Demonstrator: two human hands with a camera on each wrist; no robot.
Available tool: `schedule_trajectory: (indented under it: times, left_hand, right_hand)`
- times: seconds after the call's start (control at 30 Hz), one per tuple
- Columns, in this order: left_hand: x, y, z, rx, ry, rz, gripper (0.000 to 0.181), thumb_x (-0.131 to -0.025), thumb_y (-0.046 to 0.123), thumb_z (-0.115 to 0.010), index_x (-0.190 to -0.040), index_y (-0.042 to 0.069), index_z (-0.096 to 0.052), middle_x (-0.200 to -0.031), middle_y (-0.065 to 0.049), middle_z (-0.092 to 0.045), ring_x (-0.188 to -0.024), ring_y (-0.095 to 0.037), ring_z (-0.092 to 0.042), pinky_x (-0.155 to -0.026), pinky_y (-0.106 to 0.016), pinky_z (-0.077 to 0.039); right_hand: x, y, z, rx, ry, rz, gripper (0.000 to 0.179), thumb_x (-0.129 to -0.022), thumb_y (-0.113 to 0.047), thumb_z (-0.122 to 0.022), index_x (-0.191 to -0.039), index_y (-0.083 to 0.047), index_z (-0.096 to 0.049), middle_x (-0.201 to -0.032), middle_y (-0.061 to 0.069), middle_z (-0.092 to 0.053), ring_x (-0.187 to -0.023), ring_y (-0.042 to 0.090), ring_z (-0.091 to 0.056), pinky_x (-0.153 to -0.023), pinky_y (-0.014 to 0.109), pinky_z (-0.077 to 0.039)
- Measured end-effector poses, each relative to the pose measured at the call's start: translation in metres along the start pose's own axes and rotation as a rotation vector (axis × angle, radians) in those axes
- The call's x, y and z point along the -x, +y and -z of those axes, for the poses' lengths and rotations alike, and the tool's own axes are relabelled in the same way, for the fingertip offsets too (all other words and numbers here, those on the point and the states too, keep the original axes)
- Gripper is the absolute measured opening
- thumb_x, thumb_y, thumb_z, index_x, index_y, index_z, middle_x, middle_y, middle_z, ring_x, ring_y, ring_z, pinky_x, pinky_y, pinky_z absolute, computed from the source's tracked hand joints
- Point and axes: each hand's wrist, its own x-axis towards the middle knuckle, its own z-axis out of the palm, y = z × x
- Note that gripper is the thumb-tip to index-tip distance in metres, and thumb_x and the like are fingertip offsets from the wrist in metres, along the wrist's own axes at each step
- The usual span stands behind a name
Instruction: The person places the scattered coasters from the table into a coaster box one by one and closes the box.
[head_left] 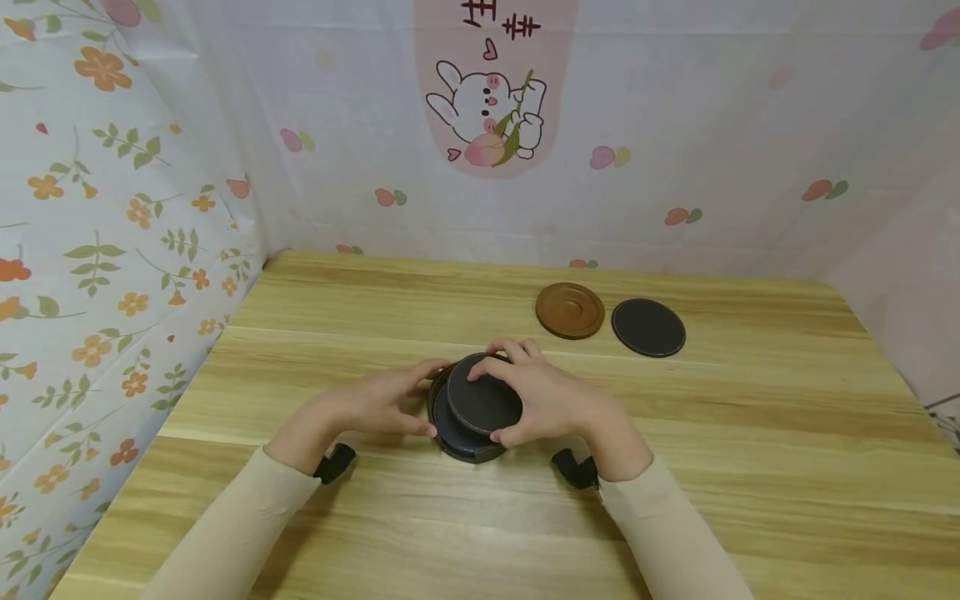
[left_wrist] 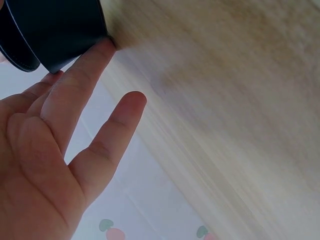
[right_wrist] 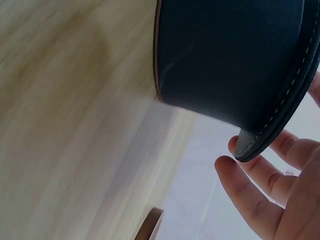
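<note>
A round black coaster holder [head_left: 480, 455] stands on the table, with another dark coaster [head_left: 452, 429] visible inside it. My left hand [head_left: 375, 404] steadies the holder from its left side, thumb at the front and fingers behind; in the left wrist view fingertips touch its dark wall [left_wrist: 65, 32]. Between the thumb and fingers of my right hand [head_left: 558, 404] is a black stitched coaster [head_left: 483, 398]. It lies over the holder's opening, shifted to the right. Seen from the right wrist, its stitched edge [right_wrist: 287, 102] overhangs the holder's wall [right_wrist: 225, 55].
Toward the back right of the wooden table [head_left: 750, 450] lie a round brown wooden coaster [head_left: 570, 310] and a black coaster [head_left: 648, 327], side by side. Patterned cloth [head_left: 337, 125] hangs behind the table and along its left side.
</note>
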Motion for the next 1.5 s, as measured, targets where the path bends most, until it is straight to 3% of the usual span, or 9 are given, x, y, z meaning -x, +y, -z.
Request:
schedule_trajectory:
  times: [0.27,0.83,1.27,1.5]
  left_hand:
    - [0.002,0.001,0.001,-0.004,0.003,0.015,0.09,-0.087,0.038,-0.077,-0.158,0.02,-0.023,-0.157,-0.008,-0.04,-0.139,-0.03,-0.048,-0.115,-0.053,-0.036]
    - [0.001,0.001,0.001,0.002,0.0,-0.006,0.088,-0.088,0.034,-0.076,-0.157,0.015,-0.025,-0.157,-0.011,-0.04,-0.14,-0.033,-0.047,-0.115,-0.054,-0.037]
    - [0.0,-0.001,-0.001,-0.001,0.006,-0.031,0.088,-0.088,0.033,-0.077,-0.157,0.015,-0.026,-0.154,-0.011,-0.044,-0.137,-0.032,-0.051,-0.114,-0.053,-0.038]
    - [0.001,0.0,-0.001,-0.054,0.027,-0.022,0.088,-0.086,0.036,-0.078,-0.156,0.017,-0.028,-0.151,-0.008,-0.049,-0.138,-0.031,-0.049,-0.114,-0.056,-0.036]
  right_hand:
    - [-0.008,-0.01,-0.004,0.058,-0.016,0.051,0.066,-0.072,-0.037,-0.083,-0.131,-0.032,-0.055,-0.148,0.002,-0.035,-0.128,0.023,-0.035,-0.096,0.044,-0.048]
    - [-0.007,-0.016,-0.008,0.11,-0.038,0.04,0.071,-0.075,-0.041,-0.085,-0.137,-0.031,-0.054,-0.153,0.001,-0.037,-0.132,0.024,-0.033,-0.097,0.054,-0.043]
    - [0.008,0.011,0.008,0.089,0.0,0.023,0.064,-0.085,-0.038,-0.078,-0.141,-0.021,-0.052,-0.155,0.011,-0.038,-0.141,0.032,-0.039,-0.107,0.052,-0.045]
    - [0.026,0.039,0.024,0.116,0.065,-0.003,0.06,-0.086,-0.034,-0.078,-0.139,-0.015,-0.054,-0.15,0.01,-0.044,-0.136,0.03,-0.04,-0.104,0.051,-0.047]
